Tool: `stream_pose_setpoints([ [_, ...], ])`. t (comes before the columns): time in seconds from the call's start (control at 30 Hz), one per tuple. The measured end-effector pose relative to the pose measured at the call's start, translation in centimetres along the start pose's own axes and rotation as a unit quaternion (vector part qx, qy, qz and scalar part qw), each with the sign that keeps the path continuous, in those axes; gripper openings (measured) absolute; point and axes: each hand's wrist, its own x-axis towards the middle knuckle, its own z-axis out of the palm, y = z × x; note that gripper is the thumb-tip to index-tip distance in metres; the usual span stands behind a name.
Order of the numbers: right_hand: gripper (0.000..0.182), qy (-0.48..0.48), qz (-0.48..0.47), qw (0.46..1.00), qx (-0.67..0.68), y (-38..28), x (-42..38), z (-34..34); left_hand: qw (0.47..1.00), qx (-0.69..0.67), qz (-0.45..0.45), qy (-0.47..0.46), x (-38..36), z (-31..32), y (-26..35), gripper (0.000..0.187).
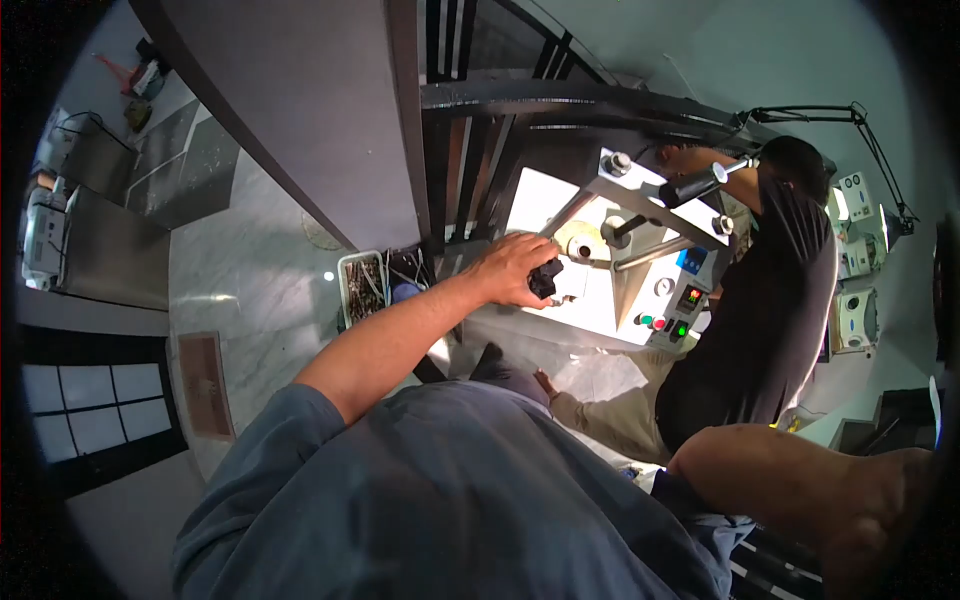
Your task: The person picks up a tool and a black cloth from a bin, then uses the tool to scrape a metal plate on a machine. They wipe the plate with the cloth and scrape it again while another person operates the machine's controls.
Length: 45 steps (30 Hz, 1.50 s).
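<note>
My left hand (518, 268) reaches to the near left side of a white press-like machine (560, 205), its fingers curled round a small black object (544, 280). On the machine's top, just beyond the hand, lies a round disc with a dark centre (584, 247). Metal rods and a crossbar with bolts rise over it, along with a black-handled lever (690, 188). The front panel (672, 300) carries a lit digital display, a gauge and coloured buttons. At the far right edge my right hand (872, 505) is dim and blurred, its fingers not distinct.
A co-worker in a dark shirt (755, 290) crouches right of the machine, one arm reaching behind it. A tray of small pieces (363, 287) stands left of my left hand. Dark railings (480, 160) rise behind. Several white devices (855, 260) and a lamp arm are at right.
</note>
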Motion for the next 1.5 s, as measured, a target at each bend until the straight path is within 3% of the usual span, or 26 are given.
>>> stream_pose_setpoints([
  [0.43,0.029,0.113,-0.018,0.986,0.121,3.9,-5.0,-3.7,0.994,0.042,-0.059,-0.078,0.8,-1.8,1.8,0.069],
  [0.83,0.029,0.163,0.015,0.968,0.192,6.3,-8.0,-3.9,0.997,0.052,-0.033,-0.039,0.1,-1.2,1.4,0.070],
  [0.93,0.029,0.193,0.021,0.964,0.184,6.5,-7.8,-3.5,0.994,0.048,-0.065,-0.071,0.5,-2.1,2.2,0.068],
  [1.03,0.029,0.294,0.015,0.937,0.189,6.7,-8.0,-3.7,0.998,0.048,-0.014,-0.039,0.5,-1.8,1.8,0.067],
  [1.1,0.030,0.444,-0.006,0.873,0.202,7.0,-8.1,-4.1,0.997,0.052,-0.032,-0.053,0.6,-2.1,1.9,0.065],
  [1.13,0.014,0.248,0.142,0.958,-0.004,6.8,-12.1,-2.6,0.995,0.055,-0.032,-0.075,0.8,-2.2,1.6,0.065],
  [1.17,0.014,0.246,0.144,0.959,-0.001,6.5,-14.7,-2.2,0.993,0.053,-0.034,-0.099,0.9,-2.1,1.5,0.065],
  [1.2,0.024,0.216,0.226,0.950,-0.005,6.0,-16.8,-2.3,0.992,0.042,-0.023,-0.118,1.3,-2.1,1.0,0.066],
  [1.3,0.055,0.112,0.448,0.887,-0.006,4.9,-22.9,-3.7,0.987,0.053,-0.047,-0.145,1.8,-2.3,1.6,0.067],
  [1.37,0.063,0.161,0.555,0.805,0.136,4.8,-29.6,-5.4,0.993,0.061,-0.039,-0.098,1.0,-2.0,1.6,0.065],
  [1.43,0.056,0.116,0.619,0.777,0.011,3.8,-34.1,-4.1,0.995,0.055,-0.039,-0.069,0.6,-1.9,1.8,0.066],
  [1.5,0.050,-0.073,0.633,0.758,-0.139,2.4,-36.6,-4.1,0.996,0.057,-0.033,-0.067,0.5,-1.7,1.3,0.067],
])
